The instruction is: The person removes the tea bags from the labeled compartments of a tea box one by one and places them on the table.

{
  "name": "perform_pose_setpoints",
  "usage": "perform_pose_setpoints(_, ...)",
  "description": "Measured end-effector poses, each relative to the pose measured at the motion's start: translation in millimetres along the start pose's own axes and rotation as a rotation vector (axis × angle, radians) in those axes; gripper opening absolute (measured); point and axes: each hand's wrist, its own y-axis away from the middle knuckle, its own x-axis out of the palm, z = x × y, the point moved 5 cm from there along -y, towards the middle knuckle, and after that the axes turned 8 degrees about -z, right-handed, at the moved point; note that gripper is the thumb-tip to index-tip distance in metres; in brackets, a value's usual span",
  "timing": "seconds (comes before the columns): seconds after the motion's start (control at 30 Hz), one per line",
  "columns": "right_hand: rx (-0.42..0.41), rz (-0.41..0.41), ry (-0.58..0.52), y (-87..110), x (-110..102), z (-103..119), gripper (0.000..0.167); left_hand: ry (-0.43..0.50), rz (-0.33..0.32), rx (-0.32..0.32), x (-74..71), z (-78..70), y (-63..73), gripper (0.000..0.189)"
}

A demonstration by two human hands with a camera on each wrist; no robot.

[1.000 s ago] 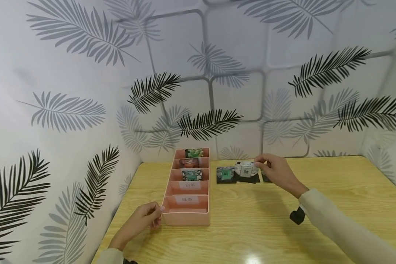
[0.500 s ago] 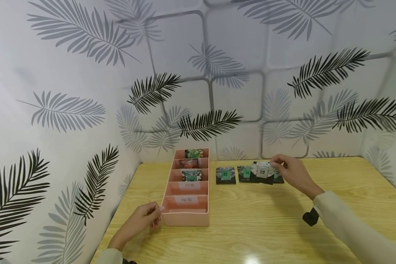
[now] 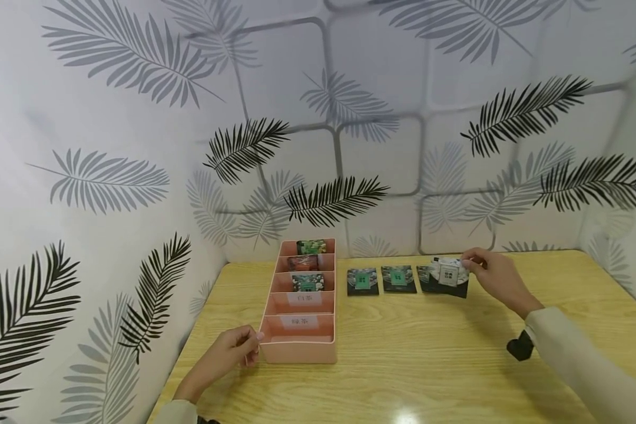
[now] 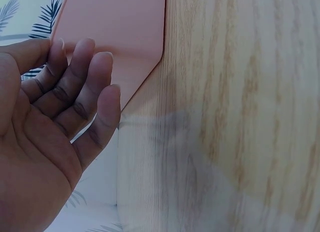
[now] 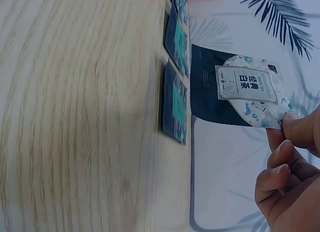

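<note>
With thumb and forefinger, my right hand (image 3: 500, 281) pinches the edge of a white tea sachet (image 3: 449, 274). The right wrist view shows this sachet's dark lower band and pale flowered top; it hangs over the table, in front of the third green-labelled sachet (image 5: 175, 104) and partly hiding it in the head view. My left hand (image 3: 234, 348) pinches the near left corner of a pink divided box (image 3: 299, 353), its other fingers loosely bent beside the wall. Sachets in green, red and dark green stand in the box's three far compartments; the two nearest hold only paper labels.
Two more dark sachets with green labels, one on the left (image 3: 363, 282) and one in the middle (image 3: 399, 279), lie in a row right of the box. Behind the wooden table (image 3: 392, 359) rises a leaf-patterned wall (image 3: 381, 159), with another along the left side.
My right hand has carried the white tea sachet to the right along the row, uncovering the middle green-labelled sachet. The left hand and box have stayed in place.
</note>
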Motion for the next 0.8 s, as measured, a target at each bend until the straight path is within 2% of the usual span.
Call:
perform_pose_setpoints(0.23, 0.058, 0.022, 0.012, 0.3, -10, -21, 0.025, 0.003, 0.005, -0.013, -0.1, -0.8, 1.0, 0.041)
perform_pose_setpoints(0.53, 0.088, 0.057, 0.038, -1.5, -20, -42, 0.026, 0.01, 0.008, -0.018, -0.3, 0.4, 0.7, 0.042)
perform_pose_setpoints(0.8, 0.129, 0.089, 0.036, -0.6, -21, -59, 0.027, 0.014, 0.015, 0.002, -1.3, 2.4, -0.1, 0.041)
